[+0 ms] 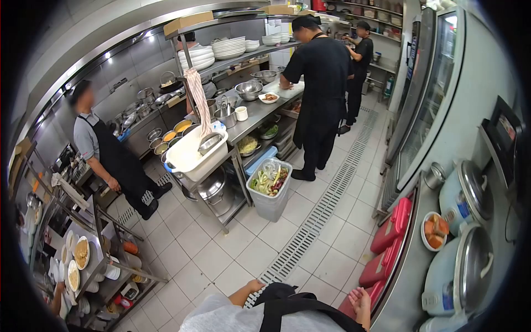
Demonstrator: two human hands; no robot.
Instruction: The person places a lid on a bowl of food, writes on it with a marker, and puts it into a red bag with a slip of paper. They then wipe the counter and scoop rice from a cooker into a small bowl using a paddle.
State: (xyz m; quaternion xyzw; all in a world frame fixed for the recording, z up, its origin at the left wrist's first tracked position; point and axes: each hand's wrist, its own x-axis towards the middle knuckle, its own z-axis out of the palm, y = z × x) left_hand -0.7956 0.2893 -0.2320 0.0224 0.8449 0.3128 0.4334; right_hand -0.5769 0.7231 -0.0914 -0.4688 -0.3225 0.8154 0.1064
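My left grip: low at the front of my body, beside the black apron, fingers bent inward; I cannot tell whether they hold anything. My right grip: slack, palm turned upward, fingers half curled and bare, just by the nearest of the red boxes; contact with it cannot be made out. Red boxes: three visible, in a row along the near side of the steel surface to my right. On that surface: two large pots with shiny lids, a white bowl of orange pieces between the boxes and the pots, and a metal cup farther along. Ahead, on the tiled floor: one long drain grate; one grey bin filled with vegetable scraps, at the end of the long work surface. Also at that end: one white tub with a metal bowl inside, and a striped cloth hanging down into it. Along the work surface: one co-worker in black, a hand at a white board. At left: another co-worker, standing, in a dark apron.
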